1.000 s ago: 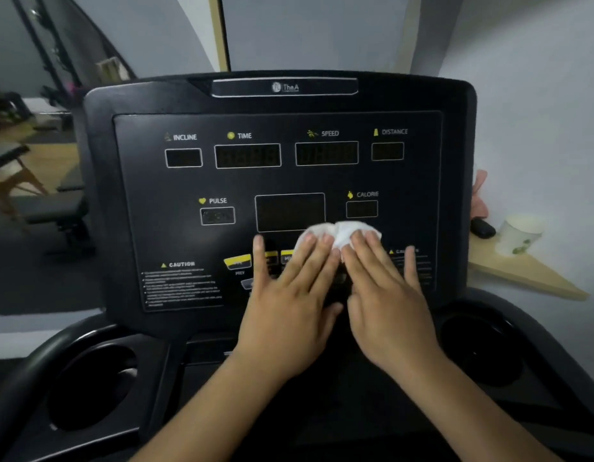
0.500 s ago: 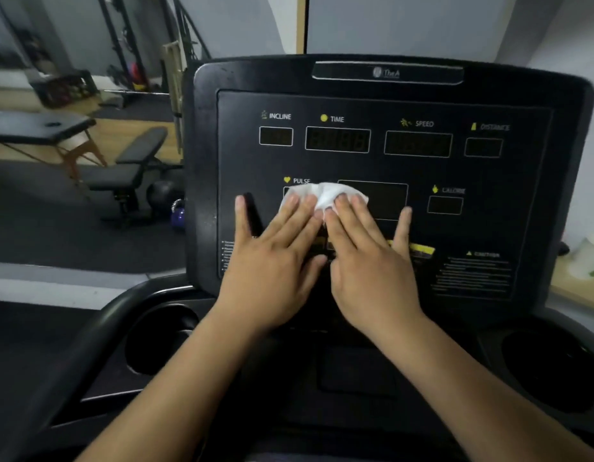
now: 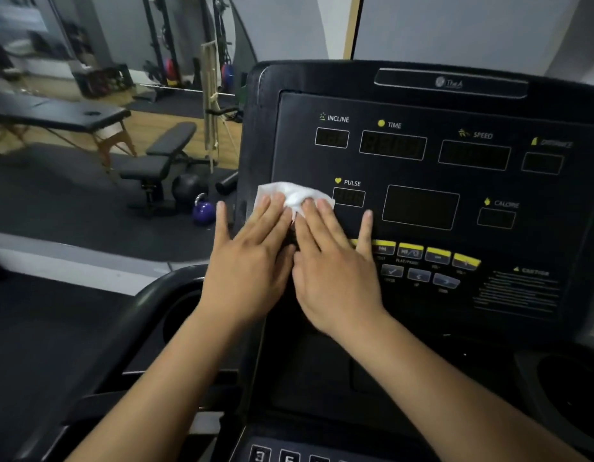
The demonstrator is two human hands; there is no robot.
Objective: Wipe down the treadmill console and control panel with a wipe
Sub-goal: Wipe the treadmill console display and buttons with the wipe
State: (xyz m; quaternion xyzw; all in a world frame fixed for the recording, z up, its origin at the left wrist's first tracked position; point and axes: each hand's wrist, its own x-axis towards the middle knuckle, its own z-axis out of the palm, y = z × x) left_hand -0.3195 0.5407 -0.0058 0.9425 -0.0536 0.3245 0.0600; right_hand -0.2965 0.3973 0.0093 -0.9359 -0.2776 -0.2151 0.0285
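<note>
The left hand [image 3: 252, 261] and right hand [image 3: 335, 271], both flat and released, are pressing one white wipe [image 3: 290, 195] against the console [image 3: 422, 105] at its nine-o'clock edge.

Both hands lie flat, side by side, on the treadmill console [image 3: 422, 105]: the left hand [image 3: 252, 261] and right hand [image 3: 335, 271] press a crumpled white wipe [image 3: 294, 195] against its left edge, just left of the PULSE window [image 3: 349, 197]. A row of yellow buttons [image 3: 422, 253] sits right of the hands, and a weight bench [image 3: 162, 161] stands far left.
</note>
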